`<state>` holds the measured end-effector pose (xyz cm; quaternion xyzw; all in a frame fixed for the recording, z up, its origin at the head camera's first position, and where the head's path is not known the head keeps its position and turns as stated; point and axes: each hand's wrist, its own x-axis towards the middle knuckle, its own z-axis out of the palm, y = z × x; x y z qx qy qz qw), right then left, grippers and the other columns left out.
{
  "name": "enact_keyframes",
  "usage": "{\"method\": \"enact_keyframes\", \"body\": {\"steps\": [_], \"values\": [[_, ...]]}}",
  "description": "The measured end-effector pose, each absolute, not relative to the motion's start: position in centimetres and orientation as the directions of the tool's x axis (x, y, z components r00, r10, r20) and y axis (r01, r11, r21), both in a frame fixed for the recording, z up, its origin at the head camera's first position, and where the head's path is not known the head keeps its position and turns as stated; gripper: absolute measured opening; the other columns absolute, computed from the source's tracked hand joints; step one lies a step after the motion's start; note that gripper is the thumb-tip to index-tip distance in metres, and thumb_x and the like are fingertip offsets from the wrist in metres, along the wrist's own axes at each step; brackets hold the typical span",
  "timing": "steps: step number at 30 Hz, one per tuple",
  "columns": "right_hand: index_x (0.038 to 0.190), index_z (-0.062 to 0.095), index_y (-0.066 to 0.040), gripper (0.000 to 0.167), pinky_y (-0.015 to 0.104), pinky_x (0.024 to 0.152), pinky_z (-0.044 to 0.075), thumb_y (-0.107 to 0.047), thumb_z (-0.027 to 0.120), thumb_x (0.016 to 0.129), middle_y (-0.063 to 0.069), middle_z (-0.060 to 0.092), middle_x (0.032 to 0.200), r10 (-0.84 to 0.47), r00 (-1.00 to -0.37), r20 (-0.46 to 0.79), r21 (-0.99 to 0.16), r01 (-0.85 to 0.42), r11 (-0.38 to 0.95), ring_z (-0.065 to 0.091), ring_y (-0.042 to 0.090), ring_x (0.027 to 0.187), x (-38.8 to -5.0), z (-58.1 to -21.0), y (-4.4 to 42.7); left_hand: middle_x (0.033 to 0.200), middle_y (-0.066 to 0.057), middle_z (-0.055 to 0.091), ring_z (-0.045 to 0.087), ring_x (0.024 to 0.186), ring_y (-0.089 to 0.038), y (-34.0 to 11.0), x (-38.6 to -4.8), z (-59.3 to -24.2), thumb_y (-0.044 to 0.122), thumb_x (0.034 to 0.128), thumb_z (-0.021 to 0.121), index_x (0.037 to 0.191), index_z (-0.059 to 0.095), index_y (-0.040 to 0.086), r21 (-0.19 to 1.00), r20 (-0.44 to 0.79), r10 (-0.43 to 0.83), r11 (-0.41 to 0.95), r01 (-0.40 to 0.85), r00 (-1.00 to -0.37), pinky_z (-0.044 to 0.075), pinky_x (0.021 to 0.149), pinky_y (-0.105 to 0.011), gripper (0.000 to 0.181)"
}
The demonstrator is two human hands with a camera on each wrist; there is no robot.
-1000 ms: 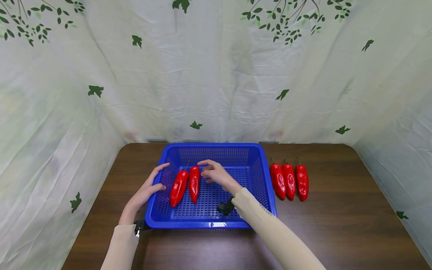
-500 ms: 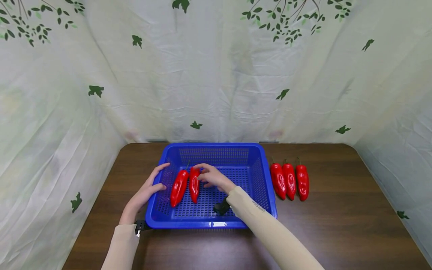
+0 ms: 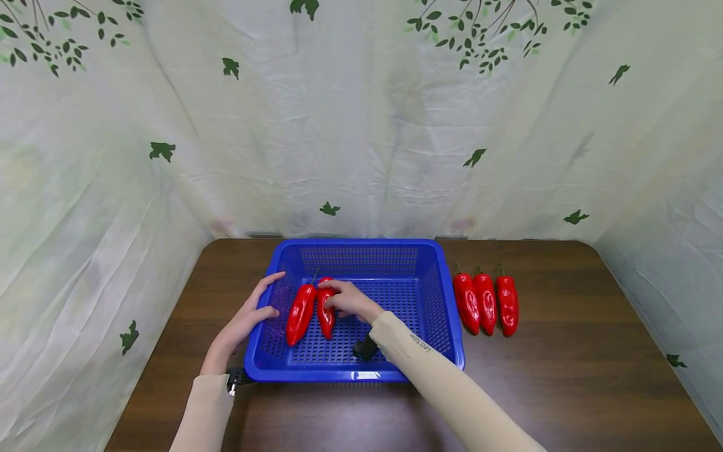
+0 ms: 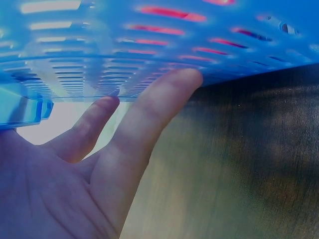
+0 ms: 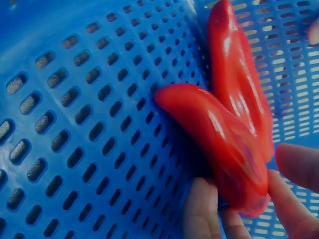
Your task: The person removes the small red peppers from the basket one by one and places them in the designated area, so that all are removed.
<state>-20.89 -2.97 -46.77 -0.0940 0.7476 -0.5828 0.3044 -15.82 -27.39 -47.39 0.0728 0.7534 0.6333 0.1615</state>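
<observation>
A blue plastic basket (image 3: 305,376) stands on the table with two red peppers lying on its floor. My left hand (image 3: 246,319) rests against the basket's left side, thumb and fingers spread nearly straight. In the left wrist view, its thumb (image 4: 154,109) lies by the slotted outer wall. Inside the basket, my right hand (image 3: 351,299) grips the right-hand pepper (image 3: 326,325) near its stem end. The right wrist view has fingertips on both sides of that pepper (image 5: 219,132). Close beside it, the left-hand pepper (image 3: 300,315) slants with its stem pointing back.
On the brown table (image 3: 576,351), several more feet of surface show around the basket. Three red peppers (image 3: 486,304) lie side by side just right of it. A white leaf-print curtain (image 3: 361,125) hangs behind and at both sides. Black wrist devices (image 3: 364,349) sit at both cuffs.
My right hand has moved left and slightly forward, from beside the right-hand pepper onto it, and now grips it. The left hand and the peppers stay in about the same places.
</observation>
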Motion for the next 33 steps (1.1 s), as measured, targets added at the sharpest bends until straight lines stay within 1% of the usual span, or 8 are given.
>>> {"method": "enact_keyframes", "body": {"steps": [4, 7, 10, 12, 18, 24, 30, 33], "values": [[0.134, 0.054, -0.003, 0.05, 0.05, 0.083, 0.051, 0.003, 0.056, 0.084, 0.017, 0.052, 0.125, -0.475, -0.814, -0.335, -0.931, 0.206, 0.302, 0.055, 0.019, 0.083, -20.9, -46.7, -3.1, 0.154, -0.018, 0.004, 0.024, 0.131, -0.053, -27.4, -15.8, -47.3, 0.003, 0.0899, 0.046, 0.15, 0.02, 0.027, 0.978, -0.15, 0.316, 0.185, -0.094, -0.937, 0.045, 0.088, -0.059, 0.07], [0.131, 0.056, -0.002, 0.051, 0.042, 0.076, 0.055, 0.006, 0.058, 0.08, 0.018, 0.054, 0.121, -0.449, -0.839, -0.306, -0.938, 0.185, 0.293, 0.055, 0.018, 0.079, -20.9, -46.6, -3.1, 0.154, -0.018, 0.003, 0.023, 0.131, -0.053, -27.4, -15.8, -47.4, 0.002, 0.0898, 0.046, 0.15, 0.02, 0.027, 0.979, -0.143, 0.317, 0.187, -0.085, -0.938, 0.045, 0.088, -0.059, 0.07], [0.128, 0.059, -0.001, 0.051, 0.034, 0.069, 0.056, 0.008, 0.059, 0.077, 0.019, 0.054, 0.118, -0.427, -0.862, -0.272, -0.946, 0.157, 0.285, 0.056, 0.019, 0.08, -20.9, -46.5, -3.1, 0.154, -0.019, 0.002, 0.023, 0.131, -0.054, -27.3, -15.8, -47.4, 0.002, 0.0897, 0.046, 0.151, 0.02, 0.025, 0.979, -0.134, 0.319, 0.187, -0.076, -0.938, 0.045, 0.088, -0.06, 0.07], [0.126, 0.06, -0.001, 0.051, 0.032, 0.068, 0.055, 0.008, 0.06, 0.076, 0.02, 0.053, 0.118, -0.419, -0.87, -0.26, -0.949, 0.15, 0.277, 0.056, 0.021, 0.083, -20.9, -46.4, -3.1, 0.154, -0.02, 0.003, 0.023, 0.131, -0.054, -27.3, -15.8, -47.4, 0.002, 0.0895, 0.047, 0.151, 0.02, 0.024, 0.98, -0.131, 0.319, 0.185, -0.074, -0.939, 0.045, 0.088, -0.06, 0.07], [0.127, 0.059, -0.003, 0.047, 0.038, 0.075, 0.055, 0.005, 0.06, 0.08, 0.018, 0.05, 0.126, -0.425, -0.861, -0.281, -0.949, 0.185, 0.254, 0.058, 0.026, 0.092, -20.9, -46.3, -2.6, 0.154, -0.02, 0.004, 0.025, 0.129, -0.054, -27.3, -15.8, -47.4, 0.003, 0.0892, 0.047, 0.15, 0.021, 0.025, 0.978, -0.144, 0.313, 0.188, -0.087, -0.939, 0.047, 0.086, -0.058, 0.07], [0.127, 0.058, -0.003, 0.047, 0.041, 0.076, 0.055, 0.006, 0.06, 0.081, 0.018, 0.048, 0.13, -0.443, -0.851, -0.282, -0.957, 0.214, 0.197, 0.058, 0.027, 0.095, -21.0, -46.2, -2.1, 0.153, -0.02, 0.004, 0.027, 0.128, -0.053, -27.4, -15.8, -47.4, 0.006, 0.0883, 0.047, 0.15, 0.021, 0.027, 0.972, -0.154, 0.304, 0.217, -0.089, -0.94, 0.048, 0.085, -0.057, 0.07], [0.124, 0.06, -0.006, 0.044, 0.039, 0.075, 0.055, 0.006, 0.061, 0.081, 0.016, 0.048, 0.13, -0.445, -0.862, -0.241, -0.967, 0.173, 0.188, 0.057, 0.027, 0.096, -20.8, -45.8, -1.5, 0.154, -0.019, 0.004, 0.025, 0.129, -0.053, -27.3, -15.8, -47.4, 0.007, 0.0885, 0.047, 0.15, 0.021, 0.027, 0.971, -0.153, 0.306, 0.222, -0.086, -0.94, 0.047, 0.086, -0.058, 0.07], [0.122, 0.06, -0.006, 0.043, 0.036, 0.073, 0.055, 0.006, 0.062, 0.081, 0.016, 0.05, 0.127, -0.435, -0.874, -0.216, -0.973, 0.154, 0.174, 0.057, 0.026, 0.094, -20.7, -45.6, -1.0, 0.154, -0.019, 0.003, 0.025, 0.129, -0.053, -27.3, -15.8, -47.4, 0.006, 0.0889, 0.047, 0.15, 0.021, 0.027, 0.971, -0.152, 0.305, 0.225, -0.084, -0.94, 0.047, 0.086, -0.059, 0.07]]}}
